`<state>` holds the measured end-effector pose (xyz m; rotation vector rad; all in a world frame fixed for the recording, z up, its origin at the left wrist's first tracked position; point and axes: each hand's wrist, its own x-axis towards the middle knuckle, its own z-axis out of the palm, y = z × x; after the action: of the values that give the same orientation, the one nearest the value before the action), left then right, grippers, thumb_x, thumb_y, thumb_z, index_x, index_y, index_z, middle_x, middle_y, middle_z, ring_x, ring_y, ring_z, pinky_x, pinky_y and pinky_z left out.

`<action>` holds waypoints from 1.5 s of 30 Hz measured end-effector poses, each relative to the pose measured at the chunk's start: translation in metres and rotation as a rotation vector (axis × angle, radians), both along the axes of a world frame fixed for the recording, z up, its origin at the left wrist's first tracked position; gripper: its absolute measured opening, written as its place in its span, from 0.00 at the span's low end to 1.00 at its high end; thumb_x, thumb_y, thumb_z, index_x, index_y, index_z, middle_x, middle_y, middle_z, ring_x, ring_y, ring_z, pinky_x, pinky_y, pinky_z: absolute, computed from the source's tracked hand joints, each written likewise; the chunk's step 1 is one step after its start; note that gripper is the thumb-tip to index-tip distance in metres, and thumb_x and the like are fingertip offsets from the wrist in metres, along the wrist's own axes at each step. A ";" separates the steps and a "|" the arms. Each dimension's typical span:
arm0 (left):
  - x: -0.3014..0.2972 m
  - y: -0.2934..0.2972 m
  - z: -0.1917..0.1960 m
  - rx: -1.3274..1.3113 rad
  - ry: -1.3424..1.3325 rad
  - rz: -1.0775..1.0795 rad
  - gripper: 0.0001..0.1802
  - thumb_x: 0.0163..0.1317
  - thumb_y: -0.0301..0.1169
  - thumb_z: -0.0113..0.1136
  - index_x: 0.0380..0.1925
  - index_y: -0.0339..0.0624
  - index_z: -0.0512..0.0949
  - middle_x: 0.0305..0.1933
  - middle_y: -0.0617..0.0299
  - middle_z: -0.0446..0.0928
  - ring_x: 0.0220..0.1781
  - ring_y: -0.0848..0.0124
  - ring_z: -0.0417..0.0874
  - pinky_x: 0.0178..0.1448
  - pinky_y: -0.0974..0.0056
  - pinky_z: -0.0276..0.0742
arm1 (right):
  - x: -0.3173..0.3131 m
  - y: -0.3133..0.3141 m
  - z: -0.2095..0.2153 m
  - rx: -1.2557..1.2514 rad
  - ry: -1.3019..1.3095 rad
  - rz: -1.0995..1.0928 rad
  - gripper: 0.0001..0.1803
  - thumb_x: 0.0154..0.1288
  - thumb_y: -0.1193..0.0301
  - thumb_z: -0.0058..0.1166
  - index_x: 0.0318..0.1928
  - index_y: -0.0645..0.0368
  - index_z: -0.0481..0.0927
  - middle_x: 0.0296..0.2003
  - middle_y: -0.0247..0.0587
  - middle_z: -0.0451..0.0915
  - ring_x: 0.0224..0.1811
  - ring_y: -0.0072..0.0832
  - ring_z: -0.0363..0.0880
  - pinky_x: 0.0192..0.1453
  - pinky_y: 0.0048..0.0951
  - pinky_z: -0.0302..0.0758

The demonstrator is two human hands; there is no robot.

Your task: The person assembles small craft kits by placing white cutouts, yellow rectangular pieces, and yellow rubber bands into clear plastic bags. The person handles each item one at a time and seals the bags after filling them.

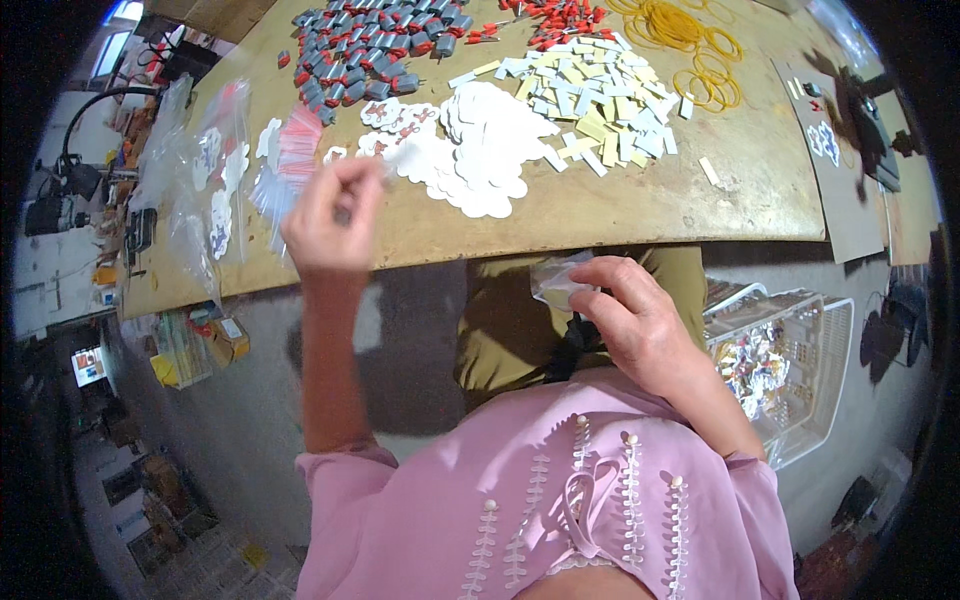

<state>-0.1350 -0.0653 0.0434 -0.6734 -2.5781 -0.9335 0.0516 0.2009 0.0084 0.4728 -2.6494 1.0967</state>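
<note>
My right hand [635, 312] is above my lap, just off the table's near edge. Thumb and fingers pinch a small clear plastic bag [552, 284]. Over the left part of the table, my left hand [338, 215] is smeared by motion, with its fingers drawn together. A pale blurred patch shows by its fingertips, and I cannot tell whether it is held. Right of that hand lies a heap of white scallop-edged cut-outs [485, 150], beside several printed ones [400, 120]. A fan of pink-edged clear plastic bags [298, 145] lies just beyond it.
Across the table [740, 215] lie small grey motors [370, 45], red-and-black parts [560, 20], yellow rubber bands [665, 25] and pale foam strips [600, 100]. Filled clear bags [220, 180] lie at left. A white plastic basket [835, 370] of printed pieces stands at lower right.
</note>
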 end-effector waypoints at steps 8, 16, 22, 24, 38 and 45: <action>0.088 0.041 -0.001 0.140 -0.144 -0.479 0.12 0.57 0.18 0.76 0.39 0.42 0.86 0.36 0.59 0.86 0.37 0.59 0.87 0.40 0.59 0.83 | -0.002 -0.009 0.007 -0.087 -0.038 0.025 0.16 0.58 0.85 0.63 0.48 0.65 0.85 0.56 0.54 0.81 0.55 0.47 0.86 0.55 0.40 0.86; 0.097 0.046 -0.011 -0.081 -0.046 -0.590 0.13 0.57 0.24 0.74 0.43 0.43 0.86 0.39 0.63 0.80 0.41 0.62 0.83 0.49 0.57 0.80 | 0.003 -0.012 0.006 -0.090 -0.096 0.084 0.14 0.64 0.80 0.63 0.51 0.65 0.84 0.56 0.54 0.80 0.61 0.49 0.82 0.61 0.41 0.84; 0.090 0.052 -0.002 -0.065 -0.088 -0.629 0.09 0.60 0.24 0.73 0.39 0.48 0.87 0.41 0.66 0.80 0.42 0.63 0.81 0.49 0.58 0.79 | 0.005 -0.001 0.008 -0.136 -0.063 0.051 0.19 0.55 0.83 0.64 0.49 0.65 0.85 0.55 0.52 0.81 0.55 0.48 0.86 0.54 0.41 0.86; 0.079 0.048 -0.004 -0.039 -0.191 -0.661 0.07 0.62 0.25 0.72 0.40 0.46 0.87 0.43 0.63 0.82 0.45 0.61 0.84 0.49 0.57 0.81 | 0.002 -0.004 0.007 -0.144 -0.037 0.054 0.18 0.54 0.83 0.64 0.48 0.65 0.85 0.54 0.52 0.81 0.54 0.47 0.86 0.54 0.41 0.86; -0.125 0.037 -0.023 -0.364 0.031 -0.197 0.15 0.63 0.23 0.67 0.50 0.42 0.86 0.52 0.47 0.84 0.52 0.45 0.87 0.58 0.47 0.84 | 0.011 0.009 -0.002 -0.083 0.003 -0.031 0.17 0.56 0.86 0.61 0.48 0.63 0.85 0.47 0.49 0.81 0.48 0.47 0.84 0.49 0.42 0.85; -0.010 0.060 0.002 0.506 -0.637 -0.478 0.18 0.61 0.19 0.75 0.51 0.37 0.86 0.49 0.57 0.86 0.49 0.70 0.88 0.54 0.65 0.83 | 0.000 0.015 0.009 -0.157 -0.043 -0.058 0.19 0.57 0.87 0.61 0.51 0.62 0.84 0.54 0.50 0.82 0.54 0.48 0.84 0.54 0.41 0.84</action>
<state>-0.1455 -0.0050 0.0459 -0.9728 -2.5059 -2.1611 0.0519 0.2157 0.0177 0.3438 -2.5691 1.2971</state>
